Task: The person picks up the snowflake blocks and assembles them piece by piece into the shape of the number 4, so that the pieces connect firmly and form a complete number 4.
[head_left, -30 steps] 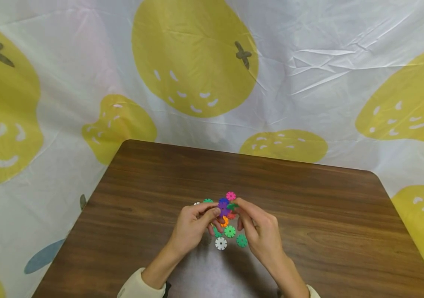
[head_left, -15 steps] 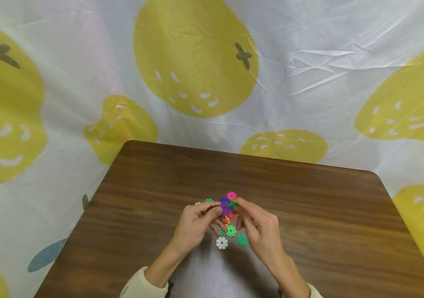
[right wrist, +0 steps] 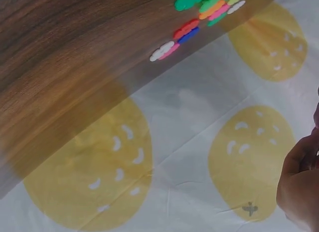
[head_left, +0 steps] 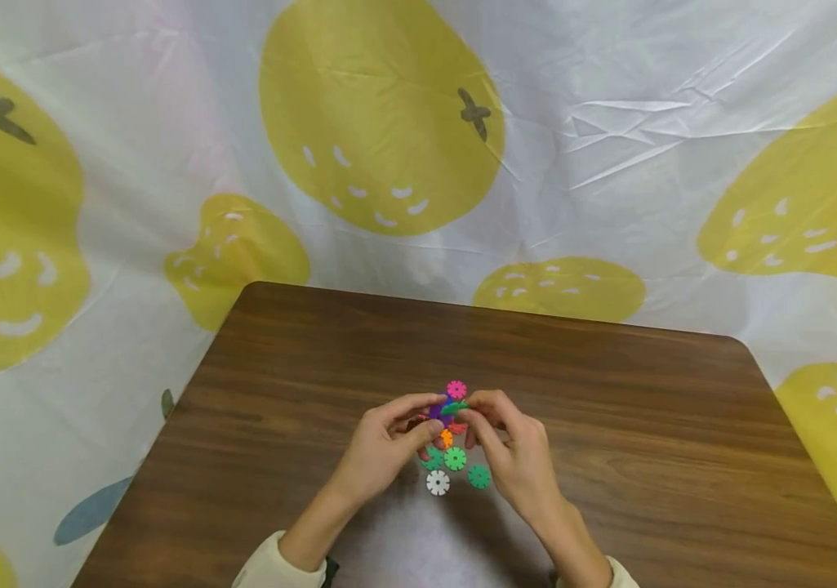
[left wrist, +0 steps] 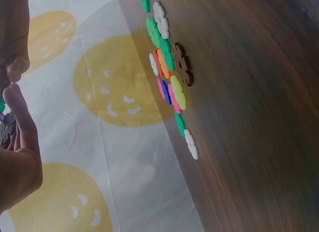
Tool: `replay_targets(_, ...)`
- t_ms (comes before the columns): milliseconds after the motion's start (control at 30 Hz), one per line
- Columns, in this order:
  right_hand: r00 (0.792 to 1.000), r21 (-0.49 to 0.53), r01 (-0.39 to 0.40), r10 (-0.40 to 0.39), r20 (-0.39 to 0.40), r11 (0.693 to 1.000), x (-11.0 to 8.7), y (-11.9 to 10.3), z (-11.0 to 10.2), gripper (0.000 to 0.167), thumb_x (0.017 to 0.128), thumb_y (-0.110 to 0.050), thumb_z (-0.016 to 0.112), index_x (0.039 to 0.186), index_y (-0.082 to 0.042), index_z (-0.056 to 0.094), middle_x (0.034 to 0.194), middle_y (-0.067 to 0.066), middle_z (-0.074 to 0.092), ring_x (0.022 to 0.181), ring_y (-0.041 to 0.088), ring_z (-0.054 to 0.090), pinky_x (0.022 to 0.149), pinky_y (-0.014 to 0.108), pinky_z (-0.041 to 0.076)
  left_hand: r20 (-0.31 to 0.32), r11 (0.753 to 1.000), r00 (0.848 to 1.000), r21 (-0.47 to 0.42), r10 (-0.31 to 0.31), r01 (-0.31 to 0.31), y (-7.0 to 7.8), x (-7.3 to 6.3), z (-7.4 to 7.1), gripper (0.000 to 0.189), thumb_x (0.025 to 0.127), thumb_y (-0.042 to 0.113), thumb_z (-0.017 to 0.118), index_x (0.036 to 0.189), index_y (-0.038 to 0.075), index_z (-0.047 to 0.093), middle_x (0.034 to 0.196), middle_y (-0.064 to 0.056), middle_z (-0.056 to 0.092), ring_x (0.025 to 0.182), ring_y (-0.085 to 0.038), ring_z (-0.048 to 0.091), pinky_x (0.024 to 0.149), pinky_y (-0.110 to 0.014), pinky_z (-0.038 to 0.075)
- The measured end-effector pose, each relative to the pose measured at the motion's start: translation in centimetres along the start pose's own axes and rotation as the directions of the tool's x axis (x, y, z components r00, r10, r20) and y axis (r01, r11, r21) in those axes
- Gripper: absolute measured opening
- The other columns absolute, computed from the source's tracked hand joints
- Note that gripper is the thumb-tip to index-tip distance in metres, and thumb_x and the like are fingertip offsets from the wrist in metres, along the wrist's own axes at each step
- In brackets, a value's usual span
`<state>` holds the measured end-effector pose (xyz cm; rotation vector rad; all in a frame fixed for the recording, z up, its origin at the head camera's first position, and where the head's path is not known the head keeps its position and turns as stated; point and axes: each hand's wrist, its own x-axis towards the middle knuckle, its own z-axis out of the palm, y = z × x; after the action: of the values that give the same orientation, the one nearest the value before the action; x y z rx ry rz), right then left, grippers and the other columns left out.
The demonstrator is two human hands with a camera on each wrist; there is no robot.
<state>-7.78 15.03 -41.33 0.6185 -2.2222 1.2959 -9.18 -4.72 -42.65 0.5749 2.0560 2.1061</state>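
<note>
In the head view my left hand (head_left: 381,449) pinches a purple notched plastic disc (head_left: 437,413) between thumb and fingers. A dark brown notched disc (left wrist: 7,128) also shows at the held pieces in the left wrist view. My right hand (head_left: 524,465) pinches a green notched disc (head_left: 454,407) against the purple one; whether their slots interlock cannot be made out. Both hands are raised over loose discs on the table. Beneath them lie an orange disc (head_left: 447,438), a light green disc (head_left: 455,459) and a white disc (head_left: 438,483).
A pink disc (head_left: 456,389) lies beyond the hands, and a darker green disc (head_left: 479,477) nearer the right wrist. The left wrist view shows a brown disc (left wrist: 182,65) and a yellow disc (left wrist: 178,93) on the wooden table (head_left: 609,392). A fruit-print cloth (head_left: 403,261) hangs behind.
The green disc has shifted slightly left over the purple disc. My right thumb has come up closer to the green disc, and the left fingers have changed their hold a little.
</note>
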Motion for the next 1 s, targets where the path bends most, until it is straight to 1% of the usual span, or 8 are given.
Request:
replay_targets(167,0.999,0.022,-0.017,0.016,0.031,1.0,-0.1,0.1,-0.1,0.017,0.092,0.002,0.072,0.099,-0.013,0.073,0.074,-0.001,0.069,0.062,0.012,0.063,0.055,0.018,0.049,-0.008,0.999,1.0,0.039,-0.006,0.006,0.0,-0.1,0.1,0.04,0.092,0.013,0.078,0.13,0.005,0.068,0.116,-0.018,0.074,0.091,-0.007,0.069,0.074,-0.029,0.061)
replay_targets(267,0.998,0.004,-0.017,0.017,0.058,1.0,-0.1,0.2,-0.4,0.017,0.092,0.001,0.073,0.102,-0.012,0.075,0.082,-0.002,0.073,0.069,0.009,0.066,0.062,0.018,0.053,-0.028,0.997,1.0,0.077,0.007,-0.005,-0.1,-0.1,0.1,0.037,0.091,0.013,0.078,0.126,0.005,0.07,0.116,-0.016,0.075,0.094,-0.006,0.069,0.077,-0.026,0.059)
replay_targets(400,0.996,-0.066,-0.054,0.059,0.073,0.996,-0.4,0.6,-1.2,0.022,0.091,-0.005,0.076,0.111,-0.015,0.075,0.093,-0.005,0.075,0.084,0.008,0.069,0.078,0.018,0.055,-0.053,0.995,0.998,0.094,0.033,-0.028,-0.4,0.0,0.0,0.033,0.09,0.011,0.079,0.122,0.006,0.071,0.114,-0.015,0.076,0.094,-0.006,0.069,0.08,-0.025,0.058)
replay_targets(500,0.992,-0.116,-0.094,0.103,0.074,0.989,-0.7,1.3,-1.8,0.03,0.089,-0.01,0.079,0.118,-0.017,0.074,0.102,-0.005,0.075,0.094,0.012,0.07,0.087,0.02,0.054,-0.07,0.995,0.997,0.096,0.043,-0.036,-0.5,0.0,0.0,0.032,0.089,0.01,0.08,0.12,0.008,0.072,0.114,-0.015,0.076,0.093,-0.006,0.069,0.081,-0.024,0.058)
replay_targets(667,0.981,-0.202,-0.136,0.16,0.111,0.97,-1.7,2.8,-2.7,0.041,0.087,-0.014,0.083,0.127,-0.015,0.07,0.115,-0.003,0.073,0.109,0.018,0.071,0.098,0.025,0.054,-0.078,0.996,0.997,0.083,0.026,-0.019,-0.5,0.0,0.0,0.031,0.089,0.009,0.08,0.119,0.006,0.072,0.114,-0.016,0.076,0.097,-0.006,0.069,0.085,-0.022,0.058)
replay_targets(733,0.978,-0.244,-0.127,0.163,0.134,0.962,-2.1,3.4,-2.9,0.044,0.086,-0.015,0.083,0.128,-0.012,0.069,0.119,0.0,0.073,0.112,0.02,0.069,0.099,0.03,0.055,-0.077,0.997,0.997,0.074,0.013,-0.007,-0.3,0.0,0.1,0.031,0.089,0.01,0.079,0.119,0.004,0.071,0.112,-0.016,0.075,0.097,-0.007,0.068,0.087,-0.022,0.058)
replay_targets(867,0.966,-0.31,-0.112,0.177,0.189,0.944,-2.9,4.7,-3.2,0.049,0.086,-0.019,0.084,0.131,-0.008,0.067,0.124,0.005,0.071,0.118,0.021,0.065,0.101,0.043,0.054,-0.07,0.999,0.998,0.045,-0.006,0.01,-0.2,0.0,0.1,0.026,0.092,0.009,0.077,0.116,0.002,0.071,0.103,-0.019,0.075,0.086,-0.008,0.067,0.078,-0.021,0.058)
replay_targets(1000,0.95,-0.353,-0.103,0.197,0.244,0.93,-3.8,5.9,-3.4,0.052,0.087,-0.021,0.083,0.133,-0.007,0.066,0.125,0.006,0.07,0.119,0.023,0.062,0.1,0.046,0.053,-0.059,1.0,0.998,0.019,-0.01,0.011,-0.1,0.1,0.1,0.024,0.093,0.008,0.075,0.115,0.001,0.07,0.097,-0.021,0.073,0.075,-0.008,0.065,0.07,-0.02,0.056)
